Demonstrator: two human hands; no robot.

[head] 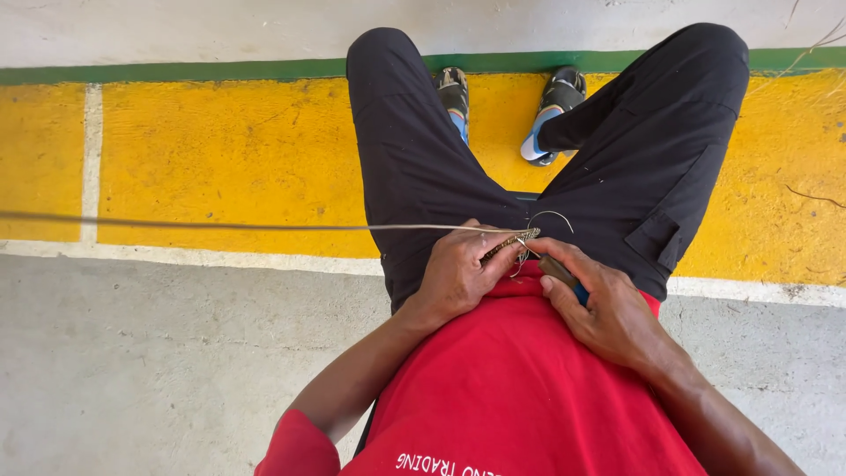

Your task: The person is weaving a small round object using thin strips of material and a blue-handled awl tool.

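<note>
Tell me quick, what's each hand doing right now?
Left hand: closed, pinching the braided cord where the long thin strand meets it.
Right hand: closed on a small dark-handled tool.

Short-sleeved cotton shirt (pixel 520 397): bright red, white lettering along the lower hem.
Long cloth trousers (pixel 414 167): plain black, unpatterned.
Open strap sandals (pixel 453 91): black and grey straps over light blue socks.
Painted concrete kerb face (pixel 229 159): strong yellow, worn and blotchy, crossed by one pale vertical stripe.
Narrow painted band (pixel 176 70) above the kerb face: dark green.
Rough concrete floor (pixel 159 370): mottled grey, off-white line along the upper edge.
Thin stiff wire (pixel 220 226): dull grey-beige, stretched left.
Small twisted wire bundle (pixel 507 243): brownish-gold, speckled.
Stubby tool handle (pixel 564 275): dark brown-grey with a blue end.
</note>
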